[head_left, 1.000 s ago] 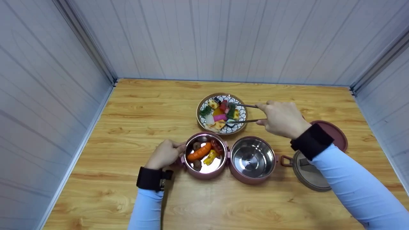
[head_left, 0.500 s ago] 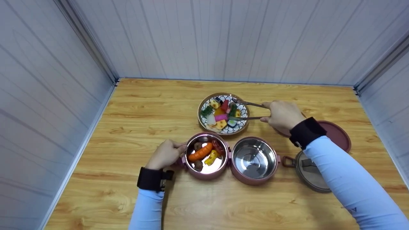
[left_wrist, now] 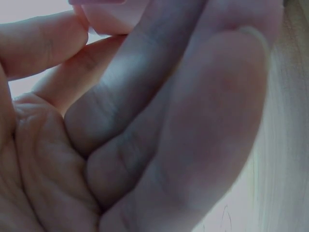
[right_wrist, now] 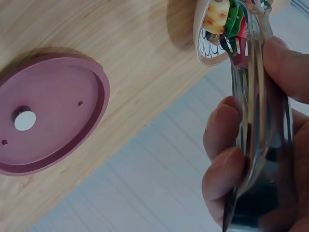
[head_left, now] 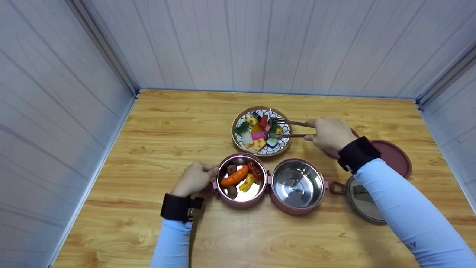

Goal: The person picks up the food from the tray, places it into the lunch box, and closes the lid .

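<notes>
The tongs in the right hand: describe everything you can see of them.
The tongs look like shiny metal, with two long, slim arms; fork-like tines show at the tip of one. The right hand grips them between thumb and fingers, the arms spread apart. In the head view they point left, tips over the patterned plate. Whether they touch any food is unclear.

This place is resembling a small booth, perhaps a test or recording space, with a kitchen look. Pale panel walls (head_left: 245, 44) are enclosing a wood-grain counter (head_left: 122, 238) on three sides, and grey strips (head_left: 103, 44) are lining the corners. Pots (head_left: 297, 211), a lid (head_left: 360, 206) and a plate (head_left: 267, 151) of food (head_left: 259, 136) are suggesting cookery.
</notes>
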`<state>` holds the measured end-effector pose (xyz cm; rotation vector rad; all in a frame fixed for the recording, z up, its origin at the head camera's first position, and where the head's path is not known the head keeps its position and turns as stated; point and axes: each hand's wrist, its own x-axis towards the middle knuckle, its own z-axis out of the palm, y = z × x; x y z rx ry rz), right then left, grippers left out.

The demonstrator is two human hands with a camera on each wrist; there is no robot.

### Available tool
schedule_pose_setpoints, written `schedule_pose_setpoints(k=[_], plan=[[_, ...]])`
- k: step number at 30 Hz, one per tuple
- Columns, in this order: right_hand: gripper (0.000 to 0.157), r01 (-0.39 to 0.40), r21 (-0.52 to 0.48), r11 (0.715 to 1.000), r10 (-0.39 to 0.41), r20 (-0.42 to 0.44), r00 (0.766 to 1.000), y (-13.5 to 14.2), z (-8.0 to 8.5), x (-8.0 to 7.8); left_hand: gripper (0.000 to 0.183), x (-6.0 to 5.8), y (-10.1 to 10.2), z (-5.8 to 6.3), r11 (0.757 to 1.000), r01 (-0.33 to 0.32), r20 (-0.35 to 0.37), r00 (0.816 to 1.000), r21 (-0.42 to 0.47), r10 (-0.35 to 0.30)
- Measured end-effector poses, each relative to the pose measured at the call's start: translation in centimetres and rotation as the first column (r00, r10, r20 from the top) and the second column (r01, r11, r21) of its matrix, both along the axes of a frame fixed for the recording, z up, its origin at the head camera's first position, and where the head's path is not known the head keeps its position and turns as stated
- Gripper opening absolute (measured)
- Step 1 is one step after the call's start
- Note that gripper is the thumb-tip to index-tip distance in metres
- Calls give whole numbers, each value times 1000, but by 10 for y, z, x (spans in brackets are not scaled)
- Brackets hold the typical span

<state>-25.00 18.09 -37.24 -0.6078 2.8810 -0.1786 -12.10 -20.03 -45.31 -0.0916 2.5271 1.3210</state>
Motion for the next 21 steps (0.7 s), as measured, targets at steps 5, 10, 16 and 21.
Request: schedule_pose_setpoints(k=[5, 10, 16, 21], plan=[[54, -4, -5, 1000, 4, -29, 1000, 3, -3, 3, 22, 0, 2, 0, 1000, 0, 18, 1000, 1, 0], [55, 5, -2, 1000, -5, -39, 999, 6, -7, 5, 23, 0, 4, 1, 1000, 6, 22, 1000, -8, -6], [56, 6, -21, 1000, -7, -53, 999, 9, -3, 10, 22, 0, 4, 0, 1000, 2, 16, 1000, -19, -2], [56, 4, -51, 999, -8, -86, 996, 7, 12, 23, 22, 1, 1, 1, 1000, -2, 10, 1000, -23, 2]])
